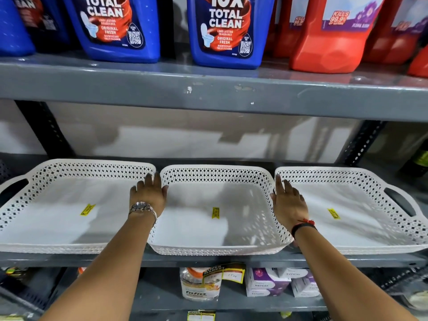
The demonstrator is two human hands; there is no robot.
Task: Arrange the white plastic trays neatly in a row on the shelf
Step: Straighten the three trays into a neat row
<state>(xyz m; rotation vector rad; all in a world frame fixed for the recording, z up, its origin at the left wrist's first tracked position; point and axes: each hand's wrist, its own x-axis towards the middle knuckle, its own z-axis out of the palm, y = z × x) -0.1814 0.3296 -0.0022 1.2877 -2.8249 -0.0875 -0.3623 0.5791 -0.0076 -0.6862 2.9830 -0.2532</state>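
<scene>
Three white perforated plastic trays lie side by side on the grey middle shelf (pixel 208 259): a left tray (pixel 58 218), a middle tray (pixel 196 228) and a right tray (pixel 361 223). Each carries a yellow price sticker. My left hand (pixel 149 192), with a wristwatch, rests flat with fingers spread where the left and middle trays meet. My right hand (pixel 288 202) lies against the middle tray's right wall, in the gap beside the right tray. Both hands touch the middle tray's sides; neither is closed around anything.
Blue toilet-cleaner bottles (pixel 120 28) and red bottles (pixel 328 35) stand on the upper shelf (pixel 208 93). Black slotted uprights (pixel 46 128) flank the bay. Below are a clear jar (pixel 200 283) and small white-purple boxes (pixel 268 282). A dark bottle (pixel 416 163) stands at far right.
</scene>
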